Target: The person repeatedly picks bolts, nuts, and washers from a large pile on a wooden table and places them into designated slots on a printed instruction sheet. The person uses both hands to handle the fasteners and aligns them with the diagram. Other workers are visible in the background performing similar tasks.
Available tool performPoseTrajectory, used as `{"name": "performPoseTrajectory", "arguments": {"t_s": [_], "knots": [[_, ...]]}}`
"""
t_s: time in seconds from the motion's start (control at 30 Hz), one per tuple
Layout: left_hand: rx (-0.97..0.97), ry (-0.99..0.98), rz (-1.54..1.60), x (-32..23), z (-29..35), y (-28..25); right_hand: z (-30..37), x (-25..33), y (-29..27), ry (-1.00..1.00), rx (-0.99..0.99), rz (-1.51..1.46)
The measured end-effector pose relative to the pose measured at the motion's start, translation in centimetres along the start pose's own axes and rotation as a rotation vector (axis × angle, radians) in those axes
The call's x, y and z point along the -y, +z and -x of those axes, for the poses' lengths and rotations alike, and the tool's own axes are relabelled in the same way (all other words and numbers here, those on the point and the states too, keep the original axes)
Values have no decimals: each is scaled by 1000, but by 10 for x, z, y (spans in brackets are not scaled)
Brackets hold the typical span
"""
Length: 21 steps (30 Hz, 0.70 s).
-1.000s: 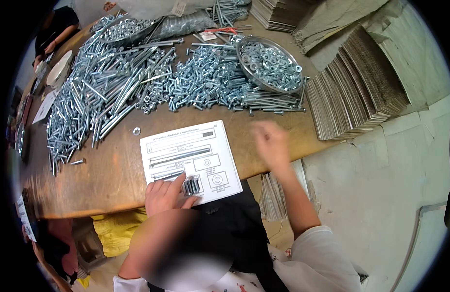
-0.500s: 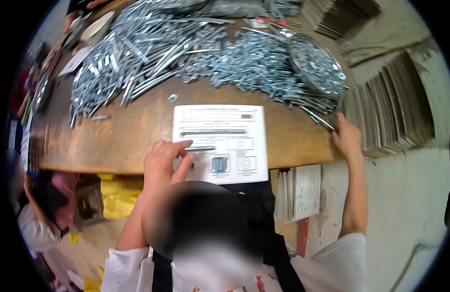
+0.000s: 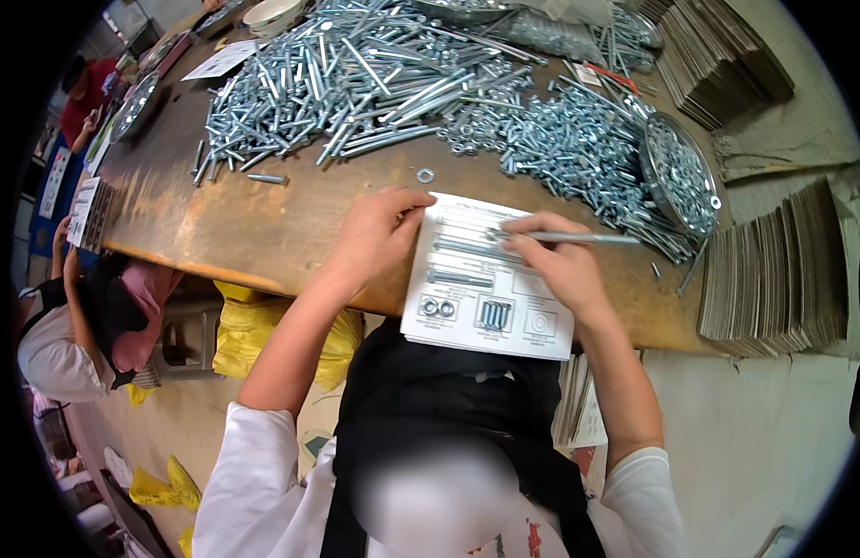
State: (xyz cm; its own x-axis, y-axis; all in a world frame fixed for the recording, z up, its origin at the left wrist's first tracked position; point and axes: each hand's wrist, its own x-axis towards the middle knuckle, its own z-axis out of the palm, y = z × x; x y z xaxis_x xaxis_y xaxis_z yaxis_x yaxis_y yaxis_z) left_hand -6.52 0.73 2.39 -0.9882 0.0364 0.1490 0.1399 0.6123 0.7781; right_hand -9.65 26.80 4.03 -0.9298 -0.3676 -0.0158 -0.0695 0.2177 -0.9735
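Observation:
A white printed card (image 3: 416, 321), apparently a stack of them, lies slightly tilted at the table's near edge, overhanging it. On it are a long bolt (image 3: 472, 247), a shorter bolt (image 3: 460, 278), two nuts (image 3: 436, 307) and several small bolts (image 3: 493, 315). My left hand (image 3: 379, 228) pinches the card's top left corner between thumb and fingers. Over the card's upper right, my right hand (image 3: 565, 265) grips a long metal bolt (image 3: 597, 239), held roughly level and pointing right. My fingers partly cover its left end.
Beyond the card spread heaps of long bolts (image 3: 300, 93) and small bolts (image 3: 569, 149). A round metal dish (image 3: 709, 219) of hardware sits at the right, beside stacked cardboard (image 3: 774, 279). One loose washer (image 3: 425, 175) lies above the card. Another person (image 3: 63, 339) sits at the left.
My right hand has come left from the pile's right end to the card, bringing the long bolt. My left hand has moved from the card's middle to its top corner. The view has shifted.

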Motion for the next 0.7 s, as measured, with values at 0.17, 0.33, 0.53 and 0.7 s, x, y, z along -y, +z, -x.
{"name": "performPoseTrajectory", "arguments": {"t_s": [0.17,0.33,0.53,0.7], "knots": [[82,-20,42,18,-14,8,-44,-19,55,188,57,-191],[157,74,63,26,-22,19,-43,-22,42,127,47,-116],[202,68,51,28,-28,21,-2,-45,-42,80,-252,123],[228,3,168,34,-28,22,12,-43,-48,-66,-202,555]]}}
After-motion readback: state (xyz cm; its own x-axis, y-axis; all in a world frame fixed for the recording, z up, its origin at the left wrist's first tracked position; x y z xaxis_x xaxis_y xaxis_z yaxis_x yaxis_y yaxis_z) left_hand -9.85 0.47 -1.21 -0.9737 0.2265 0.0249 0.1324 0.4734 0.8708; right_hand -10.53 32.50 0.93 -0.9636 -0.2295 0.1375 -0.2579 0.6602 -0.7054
